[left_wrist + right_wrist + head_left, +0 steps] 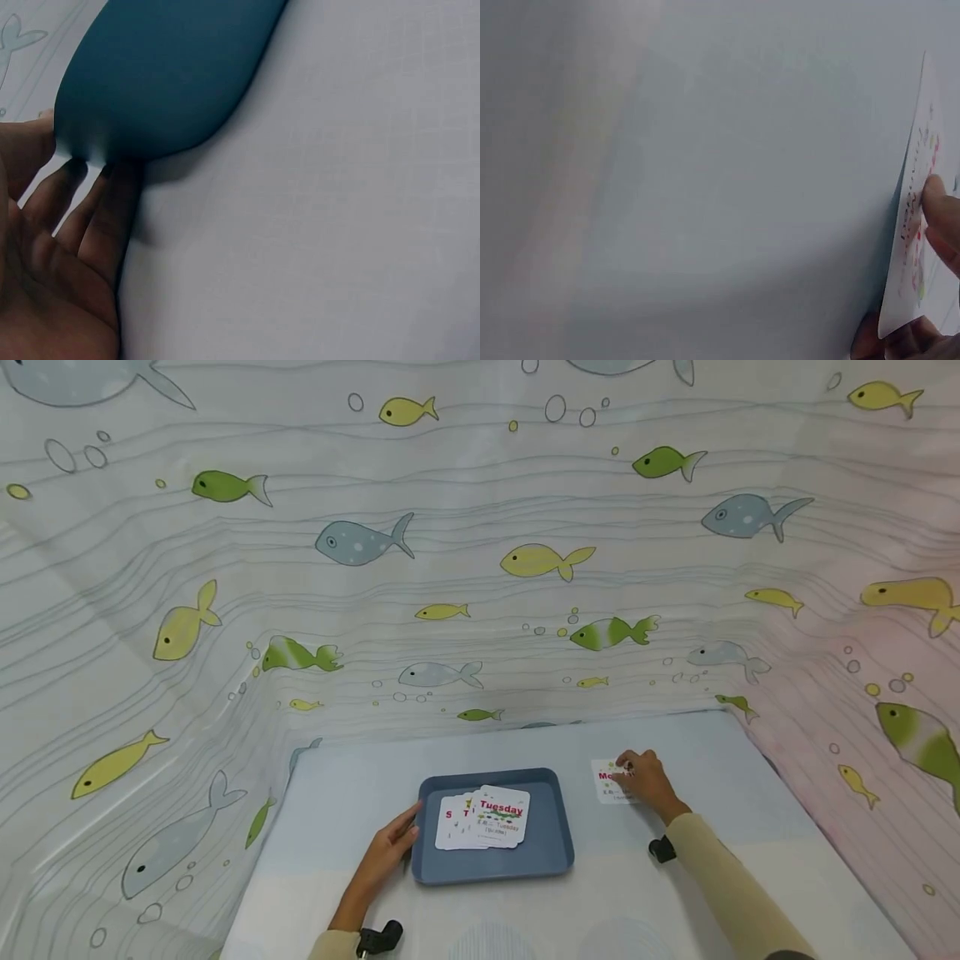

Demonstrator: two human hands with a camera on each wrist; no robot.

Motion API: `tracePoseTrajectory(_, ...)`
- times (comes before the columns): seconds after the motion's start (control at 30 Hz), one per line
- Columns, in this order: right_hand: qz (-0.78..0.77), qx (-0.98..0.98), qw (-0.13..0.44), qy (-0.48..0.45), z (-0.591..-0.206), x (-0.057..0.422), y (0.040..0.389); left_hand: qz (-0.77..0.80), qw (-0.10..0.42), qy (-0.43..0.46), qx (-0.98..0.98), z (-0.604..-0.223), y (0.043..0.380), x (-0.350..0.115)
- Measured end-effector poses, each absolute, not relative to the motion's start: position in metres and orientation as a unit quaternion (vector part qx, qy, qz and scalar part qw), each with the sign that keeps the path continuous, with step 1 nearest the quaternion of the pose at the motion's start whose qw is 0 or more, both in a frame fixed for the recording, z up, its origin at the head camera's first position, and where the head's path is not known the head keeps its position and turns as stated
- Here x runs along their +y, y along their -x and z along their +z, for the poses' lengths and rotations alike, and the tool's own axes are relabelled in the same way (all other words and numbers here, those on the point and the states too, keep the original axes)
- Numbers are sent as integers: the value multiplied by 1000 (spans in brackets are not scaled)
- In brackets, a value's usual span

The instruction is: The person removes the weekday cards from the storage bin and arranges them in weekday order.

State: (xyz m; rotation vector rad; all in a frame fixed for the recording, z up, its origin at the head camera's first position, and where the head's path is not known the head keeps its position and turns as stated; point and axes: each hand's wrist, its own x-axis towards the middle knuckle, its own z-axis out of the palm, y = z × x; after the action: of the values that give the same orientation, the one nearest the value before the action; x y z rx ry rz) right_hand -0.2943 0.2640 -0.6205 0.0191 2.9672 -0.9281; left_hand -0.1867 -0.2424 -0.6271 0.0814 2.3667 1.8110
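On the table's right side, my right hand [647, 783] holds a white card [606, 785] whose red lettering begins "Mo"; the fingers cover the rest. The right wrist view shows this card [915, 217] tilted, with fingers [943, 214] on its printed face and others at its lower edge. My left hand [384, 858] grips the left rim of a blue-grey tray [551, 860]. Seen from the left wrist, its fingers [105, 217] meet the tray's edge. Inside the tray lies a fanned stack of white cards, the "Tuesday" card [502, 817] on top. Lettering on the lower cards is mostly covered.
A pale table [570, 910] carries the tray and the single card. Behind it and on both sides hangs white sheeting [465, 493] printed with fish. Black wrist cameras sit on both wrists.
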Motion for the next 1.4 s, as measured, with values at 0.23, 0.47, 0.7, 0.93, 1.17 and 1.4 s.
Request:
tracePoseTrajectory(0.23,-256,967,6,-6,-616,263,292,607,86,-20,790,-627,190,-244)
tracePoseTrajectory(0.47,-239,971,10,-12,-616,263,290,602,89,-6,793,-626,188,-242)
tracePoseTrajectory(0.7,-237,971,18,-11,-614,261,288,598,86,-6,797,-623,186,-242)
tracePoseTrajectory(0.93,-264,964,30,-11,-613,266,282,601,74,-21,796,-627,186,-241)
tracePoseTrajectory(1.17,-281,959,-37,-6,-606,259,272,605,68,-23,793,-627,186,-240)
tracePoseTrajectory(1.4,-309,949,-62,24,-599,224,262,603,68,-33,794,-629,187,-241)
